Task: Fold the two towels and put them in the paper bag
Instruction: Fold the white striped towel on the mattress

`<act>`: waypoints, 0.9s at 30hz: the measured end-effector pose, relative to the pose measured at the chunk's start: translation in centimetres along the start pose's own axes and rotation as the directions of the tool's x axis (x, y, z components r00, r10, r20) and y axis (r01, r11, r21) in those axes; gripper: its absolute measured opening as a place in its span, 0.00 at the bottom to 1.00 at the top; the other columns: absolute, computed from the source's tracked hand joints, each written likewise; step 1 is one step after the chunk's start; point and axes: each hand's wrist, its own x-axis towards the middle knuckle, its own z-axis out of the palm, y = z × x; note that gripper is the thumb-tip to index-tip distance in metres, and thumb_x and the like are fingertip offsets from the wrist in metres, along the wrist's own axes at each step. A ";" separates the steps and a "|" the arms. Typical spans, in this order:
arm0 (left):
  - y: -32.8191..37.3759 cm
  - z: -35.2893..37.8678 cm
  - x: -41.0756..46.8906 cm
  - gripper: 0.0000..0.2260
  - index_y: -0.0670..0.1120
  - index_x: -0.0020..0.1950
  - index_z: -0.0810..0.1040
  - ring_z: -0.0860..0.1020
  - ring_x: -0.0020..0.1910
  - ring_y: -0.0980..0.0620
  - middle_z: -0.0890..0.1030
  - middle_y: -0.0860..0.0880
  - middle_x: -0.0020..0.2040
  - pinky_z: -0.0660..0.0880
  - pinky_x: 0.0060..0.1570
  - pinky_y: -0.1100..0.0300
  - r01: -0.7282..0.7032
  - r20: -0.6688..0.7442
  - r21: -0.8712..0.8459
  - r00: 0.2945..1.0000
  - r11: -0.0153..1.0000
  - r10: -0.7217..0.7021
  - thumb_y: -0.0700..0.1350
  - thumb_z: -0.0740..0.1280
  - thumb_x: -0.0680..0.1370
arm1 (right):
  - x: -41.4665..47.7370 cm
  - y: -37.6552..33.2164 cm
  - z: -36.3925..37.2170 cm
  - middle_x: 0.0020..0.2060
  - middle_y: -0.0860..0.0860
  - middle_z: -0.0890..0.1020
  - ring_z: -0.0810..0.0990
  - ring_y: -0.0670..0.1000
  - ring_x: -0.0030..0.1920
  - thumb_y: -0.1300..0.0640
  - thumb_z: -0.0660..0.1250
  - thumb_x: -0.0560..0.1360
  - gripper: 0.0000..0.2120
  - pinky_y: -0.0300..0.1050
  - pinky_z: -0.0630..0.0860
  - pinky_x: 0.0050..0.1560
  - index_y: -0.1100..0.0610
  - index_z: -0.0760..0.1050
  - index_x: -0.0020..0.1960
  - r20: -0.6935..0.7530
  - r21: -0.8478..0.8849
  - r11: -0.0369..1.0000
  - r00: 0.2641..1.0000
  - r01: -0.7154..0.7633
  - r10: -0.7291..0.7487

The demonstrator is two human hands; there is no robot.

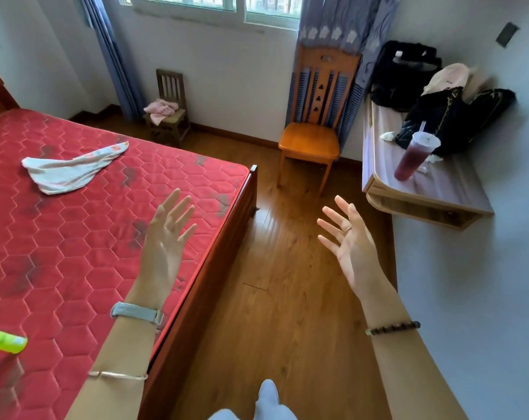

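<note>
1. Toward the upper left of the frame, a white towel (72, 169) lies on the red mattress (75, 253), bunched into a loose, crumpled wedge and not folded.
2. Further up, left of centre, a pink towel (161, 109) sits in a rumpled heap on the seat of a small chair (169, 84) below the window. It also looks unfolded, though it is too small in the frame to be sure.
3. Neither hand is touching a towel. The left hand (166, 237) is raised at centre frame, over the mattress edge as the camera sees it, with its fingers (175, 203) straight, slightly spread and holding nothing.
4. The right hand (352, 247) is held up right of centre, over the wooden floor (287, 298). Its fingers (333, 218) are fanned wide, the palm is turned inward, and it is empty too.
5. No paper bag can be seen anywhere (the dark bags (408, 74) on the shelf (439, 189) at upper right look like handbags, not paper).
6. By my judgement the task has not begun. Both towels have to be picked up and folded, and the bag has to be found before either can go in. The white towel is the nearer of the two.
</note>
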 end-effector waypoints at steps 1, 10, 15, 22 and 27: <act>-0.3 0.5 0.9 0.25 0.53 0.76 0.68 0.74 0.70 0.52 0.76 0.51 0.71 0.68 0.70 0.48 -0.001 -0.002 0.002 1.000 1.000 0.001 0.59 0.53 0.81 | 1.2 -0.3 -0.3 0.69 0.47 0.74 0.76 0.52 0.66 0.20 0.68 0.52 0.49 0.61 0.67 0.71 0.41 0.68 0.68 0.005 -0.001 1.000 1.000 -0.001 0.001; -2.1 4.0 8.7 0.23 0.53 0.75 0.70 0.74 0.70 0.52 0.76 0.51 0.71 0.67 0.71 0.46 0.005 -0.018 0.003 1.000 1.000 -0.005 0.58 0.53 0.82 | 9.7 -1.2 -2.2 0.69 0.47 0.74 0.76 0.52 0.66 0.21 0.68 0.53 0.48 0.62 0.67 0.71 0.41 0.68 0.68 0.012 -0.001 1.000 1.000 -0.024 0.024; -3.4 5.2 14.2 0.23 0.53 0.75 0.69 0.74 0.70 0.51 0.76 0.51 0.71 0.67 0.71 0.45 0.021 -0.006 -0.009 1.000 1.000 -0.021 0.58 0.53 0.82 | 14.7 -1.4 -2.9 0.69 0.48 0.74 0.76 0.52 0.66 0.21 0.68 0.53 0.49 0.62 0.67 0.71 0.42 0.68 0.70 -0.005 0.013 0.999 0.999 -0.033 0.033; -4.4 6.7 24.5 0.23 0.53 0.75 0.70 0.74 0.70 0.51 0.76 0.51 0.71 0.68 0.70 0.45 0.018 0.007 -0.013 1.000 1.000 -0.018 0.58 0.54 0.82 | 24.4 -2.8 -2.1 0.69 0.48 0.74 0.76 0.52 0.67 0.22 0.68 0.55 0.51 0.61 0.67 0.71 0.44 0.66 0.72 -0.031 0.009 1.000 0.999 -0.012 0.013; -4.1 7.2 32.4 0.21 0.53 0.74 0.71 0.74 0.70 0.51 0.75 0.50 0.72 0.67 0.71 0.43 0.024 0.015 -0.016 1.000 1.000 -0.024 0.56 0.52 0.84 | 31.5 -3.9 -0.2 0.69 0.48 0.74 0.76 0.52 0.66 0.22 0.68 0.55 0.49 0.61 0.68 0.70 0.43 0.67 0.71 -0.051 0.022 1.000 0.999 -0.001 0.002</act>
